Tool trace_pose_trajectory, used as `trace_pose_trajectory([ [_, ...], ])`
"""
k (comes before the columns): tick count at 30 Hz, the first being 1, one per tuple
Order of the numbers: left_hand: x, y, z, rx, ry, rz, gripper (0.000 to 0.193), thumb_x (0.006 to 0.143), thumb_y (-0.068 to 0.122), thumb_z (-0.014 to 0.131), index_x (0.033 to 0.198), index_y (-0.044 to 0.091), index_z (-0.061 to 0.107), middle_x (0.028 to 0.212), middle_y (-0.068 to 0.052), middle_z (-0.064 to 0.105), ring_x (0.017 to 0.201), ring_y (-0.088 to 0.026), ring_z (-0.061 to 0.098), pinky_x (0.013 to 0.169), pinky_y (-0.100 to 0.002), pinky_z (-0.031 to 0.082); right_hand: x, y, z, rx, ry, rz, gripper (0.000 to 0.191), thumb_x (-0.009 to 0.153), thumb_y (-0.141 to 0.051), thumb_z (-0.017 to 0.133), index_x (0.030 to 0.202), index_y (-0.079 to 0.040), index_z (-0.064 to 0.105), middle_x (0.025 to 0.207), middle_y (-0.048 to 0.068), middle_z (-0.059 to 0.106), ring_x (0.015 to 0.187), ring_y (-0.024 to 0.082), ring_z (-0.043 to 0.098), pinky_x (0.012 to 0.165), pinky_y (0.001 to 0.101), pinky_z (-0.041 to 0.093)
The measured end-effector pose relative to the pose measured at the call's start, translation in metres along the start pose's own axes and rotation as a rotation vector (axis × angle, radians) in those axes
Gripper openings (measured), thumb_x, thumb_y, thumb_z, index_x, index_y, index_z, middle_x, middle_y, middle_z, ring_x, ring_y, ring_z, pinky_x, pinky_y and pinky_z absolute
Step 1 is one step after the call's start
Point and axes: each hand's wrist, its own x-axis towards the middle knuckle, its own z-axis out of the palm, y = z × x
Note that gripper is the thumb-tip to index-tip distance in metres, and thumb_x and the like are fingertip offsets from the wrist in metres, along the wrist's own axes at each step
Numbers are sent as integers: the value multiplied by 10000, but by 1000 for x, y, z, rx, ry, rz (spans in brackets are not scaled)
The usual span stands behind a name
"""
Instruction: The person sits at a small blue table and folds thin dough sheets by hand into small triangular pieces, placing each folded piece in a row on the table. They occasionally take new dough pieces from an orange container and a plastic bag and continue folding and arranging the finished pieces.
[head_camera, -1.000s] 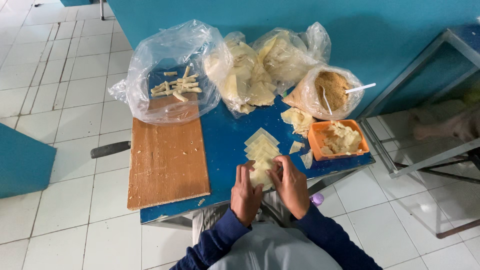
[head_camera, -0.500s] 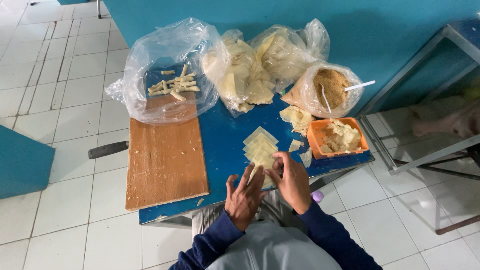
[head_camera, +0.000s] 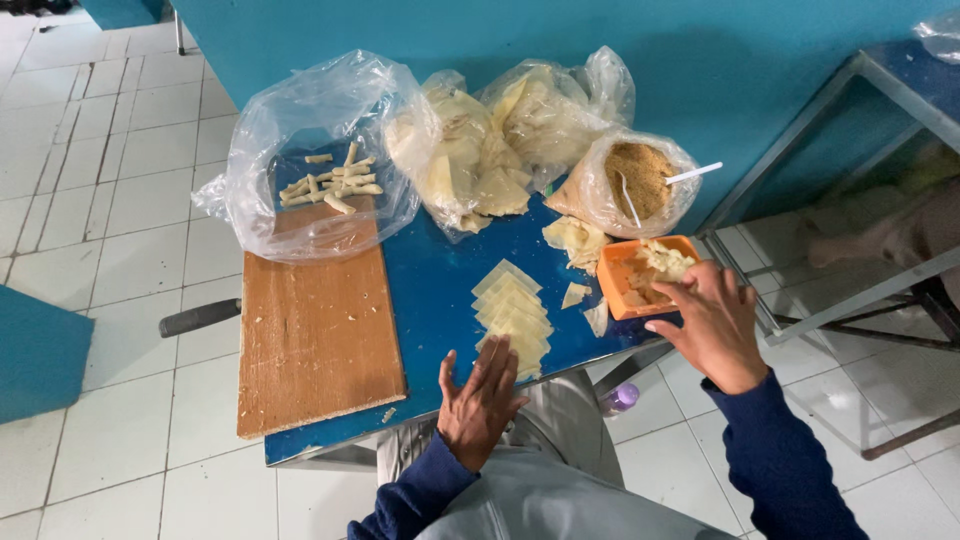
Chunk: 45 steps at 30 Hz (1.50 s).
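Pale yellow wrapper squares (head_camera: 513, 312) are laid out in an overlapping row on the blue table (head_camera: 435, 300), and the near end of that row lies just under and beside the fingertips of the left hand (head_camera: 483, 400), which is spread flat with the fingers loose and nothing gripped. The right hand (head_camera: 708, 322) is reached out to the orange tray (head_camera: 618, 283), its fingers extended and slightly curled over the tray's near edge and the pale filling pieces inside; whether anything is pinched between them cannot be told. By the look of it, the work is judged to be at an early to middle stage: only a modest heap of finished rolled sticks (head_camera: 330, 180) is seen in the open clear bag (head_camera: 310, 150) well beyond the left fingertips, past the wooden board (head_camera: 315, 335), which bears only crumbs. Much appears to be left: the row of squares is unfilled and unrolled, and two bulging bags of wrappers (head_camera: 500, 140) are piled well beyond the fingers of both hands. A bag of brown crumbs (head_camera: 640, 180) with a white spoon (head_camera: 692, 172) stuck in it stands just beyond the tray. A few loose wrapper scraps (head_camera: 577, 240) lie between the row and the tray.
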Motion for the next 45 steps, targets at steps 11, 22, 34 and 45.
trace_pose_trajectory([
  [11, -2, -2, 4, -28, -17, -17, 700, 841, 386, 745, 1428, 81, 516, 1596, -74, 396, 1496, -205, 302, 1133, -661, 182, 14, -2, 27, -6, -19, -52, 381, 693, -385, 866, 988, -155, 792, 1118, 10, 474, 1129, 260, 434, 891, 464, 336],
  [22, -1, -1, 5, -6, 11, -11, 681, 854, 387, 730, 1423, 78, 521, 1581, -77, 418, 1480, -200, 318, 1139, -656, 180, 18, -9, 37, 126, -3, -124, 335, 682, -368, 877, 909, -133, 800, 1059, 9, 456, 1060, 251, 407, 842, 468, 310],
  [34, -1, -1, 1, -70, 30, -27, 640, 890, 305, 719, 1444, 73, 496, 1514, -81, 459, 1443, -205, 375, 1110, -610, 207, 16, -11, 60, 221, 68, -80, 344, 623, -248, 918, 906, -117, 772, 1058, 20, 472, 1047, 289, 426, 833, 502, 322],
  [45, -1, -1, -1, -142, 22, -31, 568, 925, 264, 699, 1431, 89, 507, 1401, -46, 530, 1369, -169, 462, 1089, -594, 235, 8, -30, 54, 185, 182, 5, 512, 628, -172, 927, 1025, -119, 607, 1190, 124, 437, 1131, 365, 404, 885, 543, 324],
])
